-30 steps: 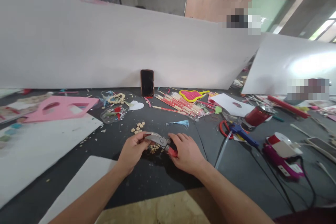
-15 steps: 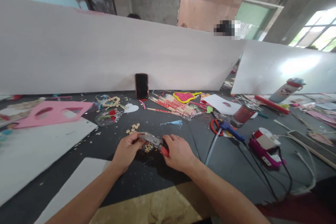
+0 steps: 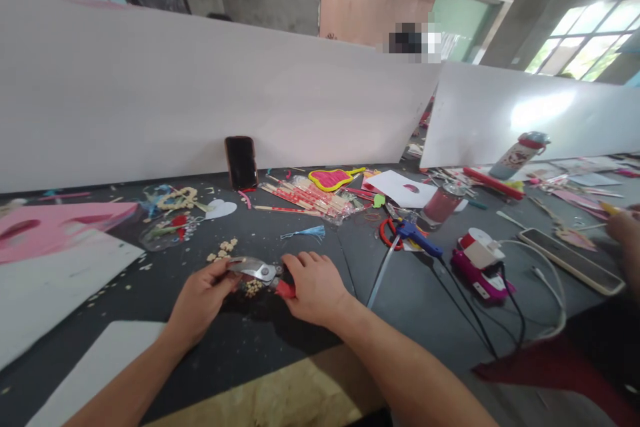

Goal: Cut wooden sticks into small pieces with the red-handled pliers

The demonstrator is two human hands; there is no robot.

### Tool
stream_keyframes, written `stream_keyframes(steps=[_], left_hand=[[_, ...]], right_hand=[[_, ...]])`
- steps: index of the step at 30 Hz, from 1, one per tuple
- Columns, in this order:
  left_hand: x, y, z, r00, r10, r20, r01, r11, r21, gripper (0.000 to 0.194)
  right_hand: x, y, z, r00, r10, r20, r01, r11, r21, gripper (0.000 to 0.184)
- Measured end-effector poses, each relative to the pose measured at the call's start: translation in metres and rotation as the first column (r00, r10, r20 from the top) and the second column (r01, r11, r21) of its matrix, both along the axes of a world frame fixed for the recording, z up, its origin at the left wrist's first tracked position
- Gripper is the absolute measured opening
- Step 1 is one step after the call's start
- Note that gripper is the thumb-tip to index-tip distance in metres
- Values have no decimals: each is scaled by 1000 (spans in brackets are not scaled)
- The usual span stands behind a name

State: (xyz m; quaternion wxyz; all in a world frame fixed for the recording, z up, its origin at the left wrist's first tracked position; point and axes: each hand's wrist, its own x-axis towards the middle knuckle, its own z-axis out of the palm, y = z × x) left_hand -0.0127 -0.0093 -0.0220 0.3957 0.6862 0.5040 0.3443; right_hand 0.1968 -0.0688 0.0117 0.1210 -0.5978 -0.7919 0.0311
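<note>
My right hand (image 3: 314,285) is closed round the red handles of metal cutting pliers (image 3: 260,273), whose grey jaws point left. My left hand (image 3: 200,299) is pinched at the jaw tips, holding a small piece I cannot make out. Under the pliers lies a little heap of pale cut bits (image 3: 251,288), and a second heap of pale bits (image 3: 223,250) sits just beyond my left hand. Both hands rest on the dark table mat (image 3: 300,240).
A black phone (image 3: 241,162) leans on the white divider board (image 3: 210,93). A packet of sticks (image 3: 305,195), a blue tassel (image 3: 306,233), a blue glue gun (image 3: 415,235), a magenta tool with cables (image 3: 477,272) and another phone (image 3: 570,260) lie right. Pink foam (image 3: 45,227) and white sheets lie left. Another person's hand (image 3: 625,230) shows far right.
The view has swung to the right, so everything sits further left in the picture. My hands keep the same hold on the pliers. Another person's hand has come into view at the right edge.
</note>
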Motion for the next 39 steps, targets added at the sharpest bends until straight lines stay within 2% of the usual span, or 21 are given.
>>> stream_keyframes(steps=[5, 16, 23, 27, 32, 39], left_hand=[[4, -4, 4, 999, 29, 39, -28, 999, -19, 27], [6, -4, 2, 931, 67, 359, 18, 973, -229, 23], [5, -3, 7, 961, 45, 274, 15, 977, -214, 19], [6, -3, 14, 950, 9, 312, 68, 969, -236, 20], [7, -3, 22, 935, 7, 356, 81, 969, -233, 21], [8, -3, 20, 932, 20, 363, 65, 973, -222, 22]], right_hand=[[-1, 1, -1, 1000, 3, -21, -3, 1000, -14, 47], [-7, 2, 4, 1000, 11, -20, -13, 996, -83, 48], [-6, 6, 5, 998, 40, -57, -47, 991, -125, 57], [-5, 11, 1, 998, 35, -57, -41, 993, -114, 42], [-8, 14, -2, 997, 55, -56, -60, 994, -96, 37], [-12, 14, -4, 999, 32, -11, -33, 995, -92, 31]])
